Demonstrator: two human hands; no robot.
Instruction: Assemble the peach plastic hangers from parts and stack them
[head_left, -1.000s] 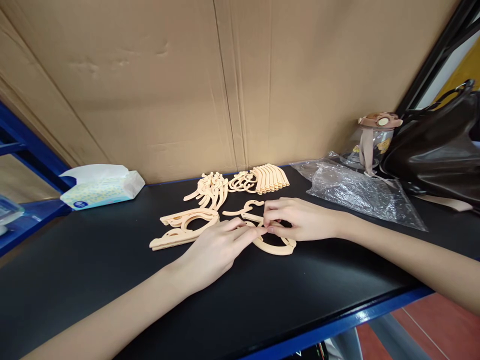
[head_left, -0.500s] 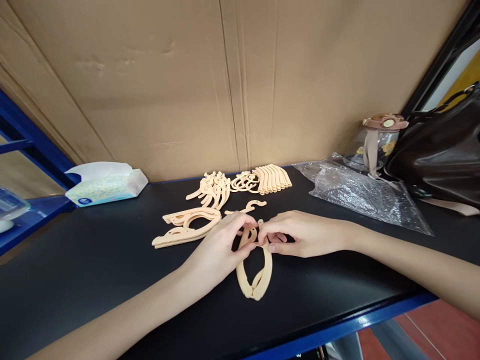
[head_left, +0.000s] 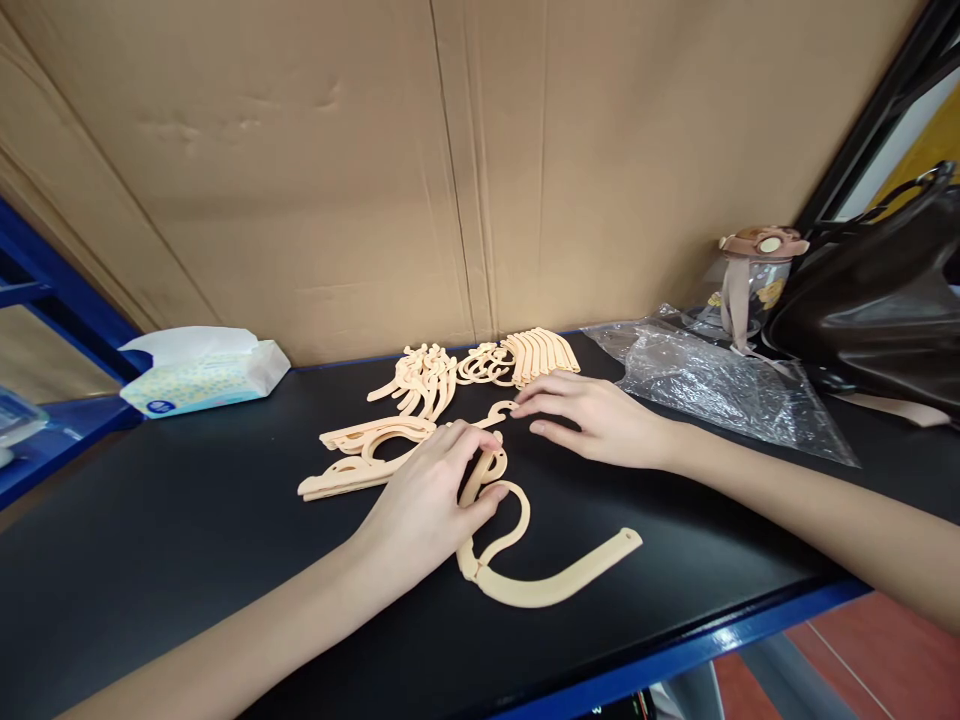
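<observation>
My left hand is closed on one arm of a beige plastic folding hanger near the table's front. The hanger's other arm lies swung out to the right, and a curved piece stands between the two. Part of the held arm is hidden behind my fingers. My right hand reaches over the table with fingers stretched out. Its fingertips are at the end of a loose beige hook; whether they touch it I cannot tell. Folded hangers lie stacked left of my left hand.
Farther back lie a heap of beige hanger arms, loose hooks and a neat row of arms. A tissue pack sits at left. At right are a clear plastic bag, a bottle and a dark bag.
My right hand has let go of the hanger and moved away toward the loose hook. The hanger's right arm has swung outward to the right. My left hand keeps its hold.
</observation>
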